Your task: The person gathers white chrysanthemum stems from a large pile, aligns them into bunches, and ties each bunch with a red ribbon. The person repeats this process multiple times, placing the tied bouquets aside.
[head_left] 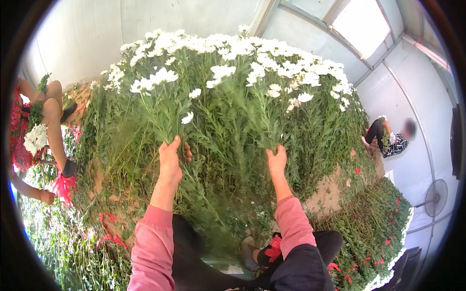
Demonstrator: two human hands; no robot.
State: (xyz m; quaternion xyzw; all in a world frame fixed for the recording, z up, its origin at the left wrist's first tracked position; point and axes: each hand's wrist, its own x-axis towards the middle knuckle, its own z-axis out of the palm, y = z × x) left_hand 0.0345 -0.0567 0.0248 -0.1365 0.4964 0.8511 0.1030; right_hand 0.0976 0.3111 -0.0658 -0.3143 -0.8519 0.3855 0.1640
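Observation:
My left hand (171,160) is closed round the leafy stems of several white chrysanthemums (154,80), whose heads stand upright above it. One small white bloom (187,118) leans out beside this bunch. My right hand (277,161) is closed at a leafy chrysanthemum stem (266,119), its thumb uppermost; leaves hide part of its fingers. Both hands are apart, in front of a large heap of white chrysanthemums (228,46) with long green stems. Between my forearms the stems and leaves are blurred.
Red ribbon (112,237) lies on the ground at left. A seated person (51,111) is at far left; another (395,140) sits at far right. Tied flower bunches (369,237) lie at lower right, near a standing fan (436,198). My shoe (250,252) is below.

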